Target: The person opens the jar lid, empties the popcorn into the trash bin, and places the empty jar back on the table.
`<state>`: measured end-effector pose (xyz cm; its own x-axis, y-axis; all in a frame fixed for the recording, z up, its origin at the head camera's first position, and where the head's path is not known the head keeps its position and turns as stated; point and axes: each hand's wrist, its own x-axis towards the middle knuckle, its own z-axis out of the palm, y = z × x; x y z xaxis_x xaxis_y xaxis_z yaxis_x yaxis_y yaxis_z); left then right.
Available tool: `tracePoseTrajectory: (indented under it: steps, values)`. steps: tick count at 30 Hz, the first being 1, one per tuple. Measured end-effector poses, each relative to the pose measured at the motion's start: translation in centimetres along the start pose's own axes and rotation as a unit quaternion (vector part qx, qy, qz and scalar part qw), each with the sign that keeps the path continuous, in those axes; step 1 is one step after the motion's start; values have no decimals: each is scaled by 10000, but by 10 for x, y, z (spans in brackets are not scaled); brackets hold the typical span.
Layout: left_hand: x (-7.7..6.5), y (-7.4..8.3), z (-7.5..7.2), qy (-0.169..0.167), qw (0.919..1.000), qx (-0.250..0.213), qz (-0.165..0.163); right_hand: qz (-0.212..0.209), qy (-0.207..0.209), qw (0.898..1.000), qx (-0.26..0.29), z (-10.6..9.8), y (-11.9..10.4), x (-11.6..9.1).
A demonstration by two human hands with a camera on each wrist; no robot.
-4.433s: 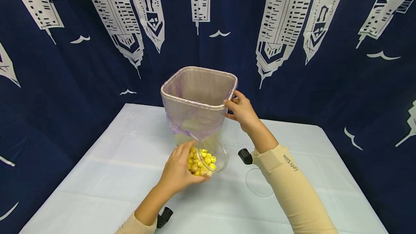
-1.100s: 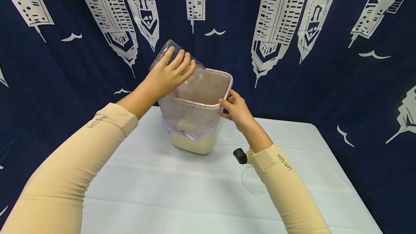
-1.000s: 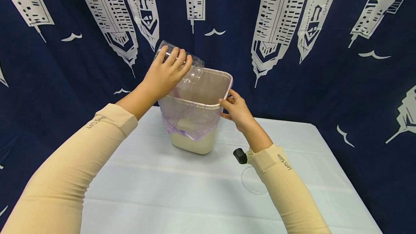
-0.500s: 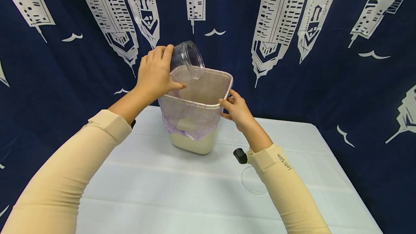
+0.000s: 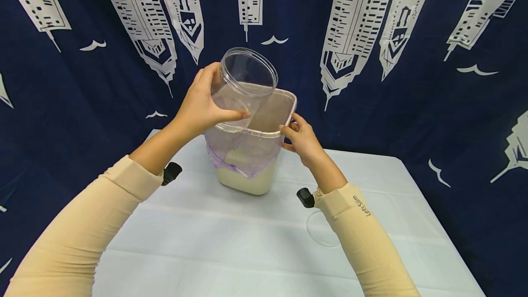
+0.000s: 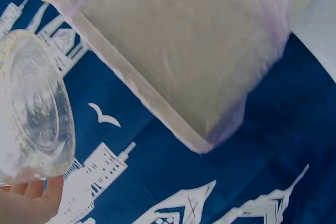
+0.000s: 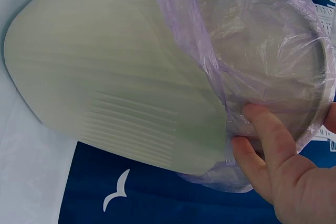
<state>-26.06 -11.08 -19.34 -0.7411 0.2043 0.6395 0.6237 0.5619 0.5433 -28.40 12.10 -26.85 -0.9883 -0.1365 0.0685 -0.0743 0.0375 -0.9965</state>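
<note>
My left hand (image 5: 202, 104) grips a clear, empty plastic jar (image 5: 243, 81) above the near left rim of a cream waste bin (image 5: 247, 180). The jar's open mouth faces up and toward me. A thin purple bag (image 5: 243, 152) lines the bin and drapes over its rim. My right hand (image 5: 303, 139) holds the bin's right rim, fingers curled on the bag. In the left wrist view the jar's base (image 6: 34, 114) sits beside the bin's wall (image 6: 178, 51). The right wrist view shows my fingers (image 7: 262, 129) pressed on the bag (image 7: 252, 40) at the rim.
The bin stands at the back of a table with a white cloth (image 5: 206, 242). A clear round lid (image 5: 323, 230) lies flat on the cloth under my right forearm. A dark blue curtain with white skyscraper prints (image 5: 371, 35) hangs behind.
The jar held yellow popcorn 4.4 s ago; it is now empty. Within the last second my left hand has turned it from mouth-down over the bin to mouth-up. My right hand has stayed on the rim.
</note>
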Motion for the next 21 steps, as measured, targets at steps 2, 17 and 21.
tracePoseTrajectory:
  steps: [2,17,21]
  values:
    - [-5,2,2,-103,9994,-321,9,-3,-1,10000,10,0,0,0]
    - [-62,3,35,-659,9860,-1510,266,-64,-39,9999,-72,-1,0,0]
    - [-76,-2,48,-796,9843,-1551,277,-60,58,9998,-176,0,1,0]
